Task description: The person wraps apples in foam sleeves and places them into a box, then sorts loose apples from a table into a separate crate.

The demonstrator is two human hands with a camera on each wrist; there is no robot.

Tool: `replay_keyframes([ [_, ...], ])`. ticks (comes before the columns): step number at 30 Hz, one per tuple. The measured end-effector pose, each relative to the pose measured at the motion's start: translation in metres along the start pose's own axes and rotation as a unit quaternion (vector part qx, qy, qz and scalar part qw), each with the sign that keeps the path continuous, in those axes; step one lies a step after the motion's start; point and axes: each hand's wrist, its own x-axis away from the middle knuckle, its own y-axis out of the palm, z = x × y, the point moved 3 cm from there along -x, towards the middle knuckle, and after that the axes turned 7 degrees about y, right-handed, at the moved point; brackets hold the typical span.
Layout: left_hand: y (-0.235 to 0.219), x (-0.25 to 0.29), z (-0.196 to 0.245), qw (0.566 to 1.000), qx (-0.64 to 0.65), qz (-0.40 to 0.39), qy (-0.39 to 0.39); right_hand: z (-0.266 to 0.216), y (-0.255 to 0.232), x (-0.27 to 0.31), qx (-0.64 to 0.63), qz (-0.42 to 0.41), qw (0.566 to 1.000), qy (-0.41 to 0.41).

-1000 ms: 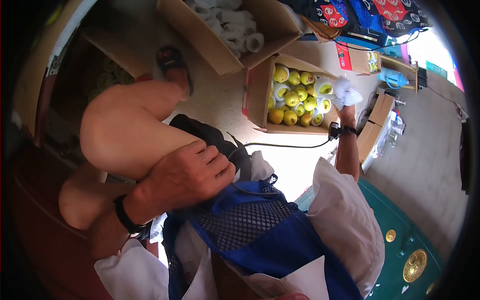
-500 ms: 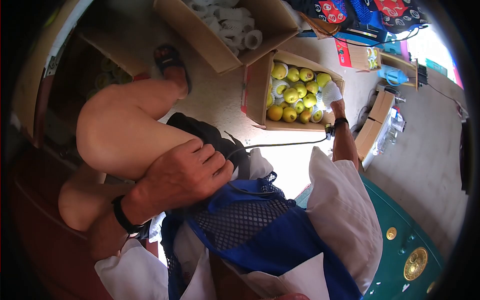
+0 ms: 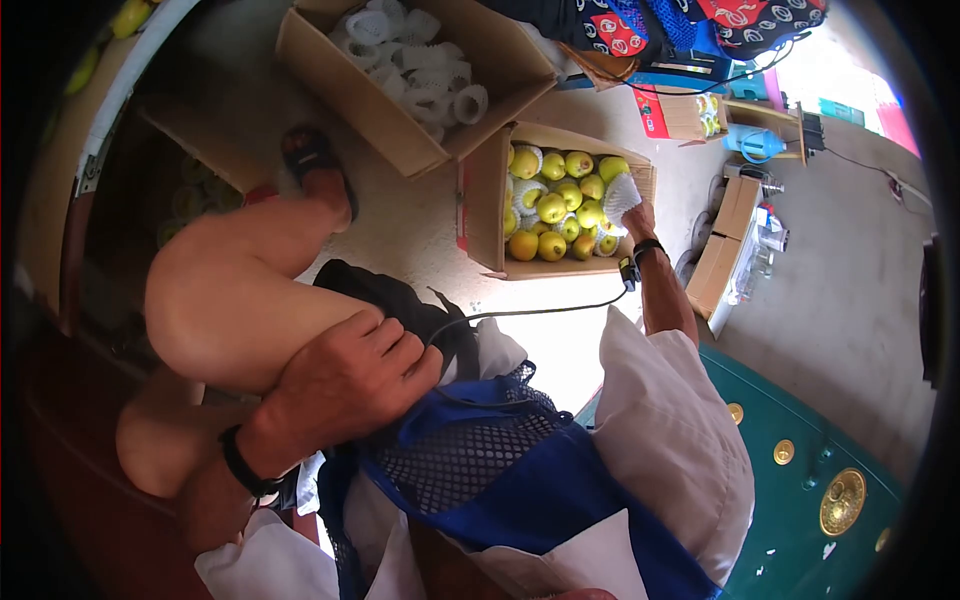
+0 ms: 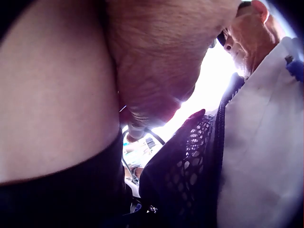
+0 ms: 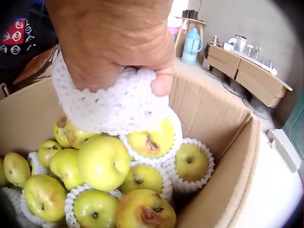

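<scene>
My right hand (image 3: pixel 642 222) reaches into the right side of a cardboard box (image 3: pixel 487 210) of yellow-green apples. Its fingers and thumb grip a white foam net sleeve (image 5: pixel 104 111), seen large in the right wrist view just above the fruit. Several apples (image 5: pixel 103 163) lie under it, some bare and some in foam nets; a few carry brown spots. One netted apple (image 5: pixel 152 140) lies right below the held sleeve's edge. My left hand (image 3: pixel 345 375) rests on the thigh with loosely bent fingers, holding nothing visible.
A second cardboard box (image 3: pixel 420 160) full of white foam sleeves (image 3: pixel 425 85) stands behind the apples. A black cable (image 3: pixel 530 312) runs from the right wrist across the lap. A green chest (image 3: pixel 800 480) stands at the right. Flat cartons (image 3: pixel 725 240) with glass jars lie beyond.
My right hand has come in from the box's right edge to over the apples with the foam sleeve. The head view has shifted slightly. My left hand stays on the thigh.
</scene>
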Motion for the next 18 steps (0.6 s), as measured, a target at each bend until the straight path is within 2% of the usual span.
replay_keyframes([
  [3, 0.002, 0.004, 0.003, 1.000, 0.010, -0.013, -0.008, -0.004, -0.022, 0.011, 0.057, -0.013, 0.998, 0.015],
  [4, 0.002, 0.006, 0.003, 1.000, 0.017, -0.021, -0.015, 0.036, 0.019, -0.039, -0.088, -0.082, 0.991, 0.063],
  [6, 0.002, 0.007, 0.003, 1.000, 0.016, -0.018, -0.018, 0.042, 0.007, -0.026, -0.177, -0.112, 0.978, 0.014],
  [9, 0.003, 0.009, 0.005, 1.000, 0.017, -0.016, -0.018, 0.045, -0.009, 0.006, -0.413, -0.188, 0.890, -0.044],
  [12, 0.003, 0.008, 0.004, 0.999, 0.015, -0.023, -0.016, 0.040, -0.030, 0.028, -0.571, -0.244, 0.781, -0.067],
  [15, 0.004, 0.007, 0.007, 0.999, 0.024, -0.020, -0.013, 0.043, -0.040, 0.045, -0.671, -0.289, 0.678, -0.077],
  [17, 0.003, 0.006, 0.005, 0.999, 0.022, -0.019, -0.015, 0.045, -0.045, 0.048, -0.711, -0.301, 0.630, -0.081],
  [18, 0.003, 0.006, 0.004, 0.999, 0.019, -0.022, -0.018, 0.046, -0.047, 0.045, -0.716, -0.303, 0.622, -0.093],
])
